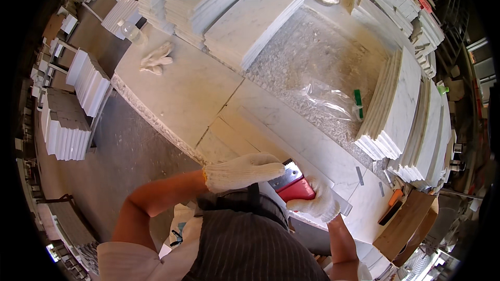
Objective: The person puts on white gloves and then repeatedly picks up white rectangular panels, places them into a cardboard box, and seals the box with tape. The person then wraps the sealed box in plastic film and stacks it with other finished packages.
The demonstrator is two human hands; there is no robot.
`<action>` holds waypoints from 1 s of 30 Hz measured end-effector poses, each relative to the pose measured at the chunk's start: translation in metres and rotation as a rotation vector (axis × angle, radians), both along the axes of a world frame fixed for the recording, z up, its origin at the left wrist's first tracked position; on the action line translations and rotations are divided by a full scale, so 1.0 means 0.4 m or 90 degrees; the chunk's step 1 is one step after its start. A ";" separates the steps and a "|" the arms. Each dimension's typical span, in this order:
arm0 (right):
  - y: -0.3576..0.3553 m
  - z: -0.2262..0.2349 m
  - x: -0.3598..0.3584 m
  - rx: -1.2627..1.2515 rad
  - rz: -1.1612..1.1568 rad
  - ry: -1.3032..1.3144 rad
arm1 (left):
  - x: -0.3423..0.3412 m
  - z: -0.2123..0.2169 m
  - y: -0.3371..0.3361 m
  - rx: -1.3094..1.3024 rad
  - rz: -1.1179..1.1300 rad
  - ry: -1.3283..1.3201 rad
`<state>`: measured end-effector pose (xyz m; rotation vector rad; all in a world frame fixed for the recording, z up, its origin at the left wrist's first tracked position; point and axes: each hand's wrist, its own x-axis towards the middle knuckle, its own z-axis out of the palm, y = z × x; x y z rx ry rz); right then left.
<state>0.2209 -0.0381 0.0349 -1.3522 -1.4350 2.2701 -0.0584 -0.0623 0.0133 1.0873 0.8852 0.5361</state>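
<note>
My right hand (319, 204), in a white knit glove, grips the red handle of a notched spreader (288, 177). The tool's shiny metal blade has teeth along its edge. My left hand (246, 170), gloved too, is stretched out with its fingers side by side. Its fingertips lie at the blade's edge; whether they touch it I cannot tell. Both hands are close to my body, over the near edge of the table of pale marble slabs (177, 93). A long, narrow marble strip (291, 148) lies just beyond them.
Stacks of marble panels stand at the far side (255, 15) and at the right (393, 109). Clear plastic film (328, 99) lies on the rough grey area. A spare glove (156, 58) and a bottle (130, 31) are at far left; an orange-handled brush (393, 205) is at right.
</note>
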 end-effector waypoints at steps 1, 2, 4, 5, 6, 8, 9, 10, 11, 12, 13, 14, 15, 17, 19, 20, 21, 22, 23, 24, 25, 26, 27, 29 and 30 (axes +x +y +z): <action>0.004 -0.001 0.002 0.000 0.014 -0.008 | 0.024 0.043 0.021 -0.156 0.018 -0.035; 0.007 0.000 0.005 0.001 0.024 -0.014 | 0.041 0.068 0.036 -0.311 0.032 -0.068; 0.009 0.000 0.007 0.003 0.035 -0.024 | 0.055 0.048 0.033 -0.367 0.126 -0.125; 0.007 0.000 0.006 0.004 0.035 -0.028 | 0.061 0.041 0.029 -0.394 0.175 -0.153; 0.005 -0.002 0.007 0.005 0.035 -0.033 | 0.064 0.041 0.026 -0.402 0.171 -0.149; 0.005 -0.017 0.018 0.020 0.058 -0.029 | 0.068 0.047 0.025 -0.416 0.159 -0.140; 0.005 -0.023 0.022 0.027 0.070 -0.028 | 0.073 0.054 0.025 -0.331 0.167 -0.040; 0.005 -0.023 0.023 0.064 0.088 -0.056 | 0.081 0.064 0.025 -0.244 0.175 0.060; 0.005 -0.022 0.024 0.102 0.106 -0.084 | 0.086 0.069 0.023 -0.156 0.181 0.159; 0.008 -0.011 0.019 0.101 0.115 -0.106 | 0.088 0.065 0.018 -0.145 0.207 0.180; 0.012 0.002 0.014 0.102 0.123 -0.127 | 0.090 0.059 0.014 -0.133 0.235 0.204; 0.028 0.036 -0.006 0.064 0.123 -0.140 | 0.086 0.056 0.011 -0.121 0.263 0.231; 0.040 0.054 -0.019 0.026 0.123 -0.152 | 0.074 0.062 0.013 -0.085 0.331 0.250; 0.044 0.056 -0.015 -0.003 0.116 -0.142 | 0.008 0.069 0.044 -0.070 0.533 0.193; 0.058 0.070 -0.022 0.015 0.116 -0.137 | -0.149 0.045 0.096 -0.024 0.674 0.155; 0.070 0.090 -0.042 0.044 0.120 -0.139 | -0.222 0.017 0.106 0.039 0.676 0.191; 0.075 0.100 -0.061 0.074 0.130 -0.138 | -0.251 -0.015 0.105 0.005 0.691 0.207; 0.072 0.092 -0.074 0.076 0.105 -0.125 | -0.276 -0.051 0.109 -0.027 0.701 0.220; 0.069 0.079 -0.080 0.076 0.075 -0.117 | -0.288 -0.088 0.116 -0.060 0.705 0.229; 0.066 0.073 -0.087 0.076 0.043 -0.109 | -0.296 -0.119 0.121 -0.079 0.688 0.235; 0.070 0.080 -0.092 0.106 0.054 -0.136 | -0.298 -0.160 0.123 -0.103 0.671 0.237; 0.072 0.077 -0.093 0.142 0.079 -0.150 | -0.297 -0.197 0.119 -0.126 0.658 0.239; 0.074 0.069 -0.094 0.177 0.103 -0.162 | -0.295 -0.237 0.115 -0.119 0.634 0.266; 0.075 0.070 -0.098 0.165 0.109 -0.172 | -0.282 -0.273 0.114 -0.103 0.578 0.326; 0.077 0.080 -0.100 0.120 0.093 -0.172 | -0.278 -0.288 0.111 -0.119 0.513 0.329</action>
